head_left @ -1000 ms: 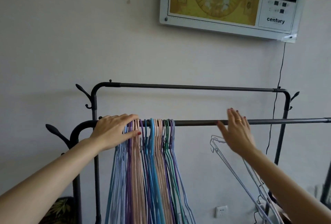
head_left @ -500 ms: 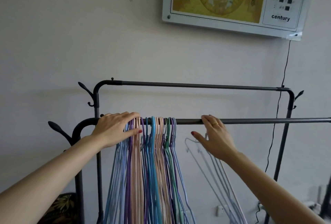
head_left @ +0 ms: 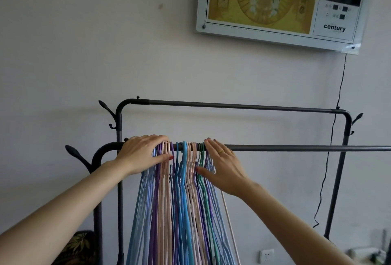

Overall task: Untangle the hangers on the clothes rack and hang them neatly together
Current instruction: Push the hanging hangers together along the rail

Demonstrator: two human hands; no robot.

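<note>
**Hangers bunched up between both hands on the front rail**

So the hangers [head_left: 182, 190] are all packed into one tight bundle on the front rail [head_left: 306, 148] of the clothes rack [head_left: 232, 106], sitting around 7 o'clock from frame centre. Colours are a mix: light blue, purple, peach, bright blue, green (one pale one at the right edge splays out a bit lower down).

The left hand [head_left: 141, 154] lies over the rail at the bundle's 9 o'clock side, fingers straight-ish and pressing against the outermost hooks. The right hand [head_left: 224, 169] is flat against the 3 o'clock side, fingers extended up to the rail, thumb out against the green hangers. Neither hand is curled round anything, just flat hands sandwiching the bunch.

Up at 1 o'clock there's a wall calendar panel [head_left: 275, 4] reading "century", with a cord [head_left: 338, 95] hanging from it.
</note>
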